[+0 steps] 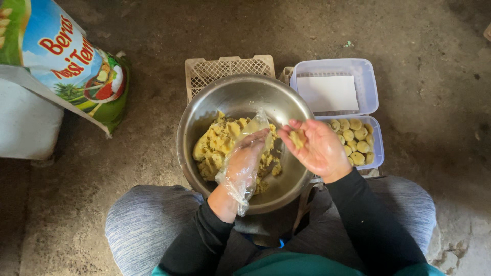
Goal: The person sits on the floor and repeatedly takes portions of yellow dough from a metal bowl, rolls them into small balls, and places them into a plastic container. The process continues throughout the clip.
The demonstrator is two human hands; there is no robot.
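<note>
Dough lump [297,138] cupped in open right hand [318,148], gloved left hand [245,156] apart, over bowl [204,110]

The person wears a black long-sleeved top, the sleeves close-fitting and reaching the wrists. The left hand [244,157] is covered by a loose, clear plastic glove, crinkled and glossy, that bags out around the fingers and ends in a ragged open cuff just past the wrist. The right hand [318,148] is bare, with no glove, ring or watch showing. The legs are in grey heathered trousers with faint horizontal streaks in the weave. At the bottom edge, a teal-green garment shows across the waist, and a small patch of bright blue sits between the knees
</note>
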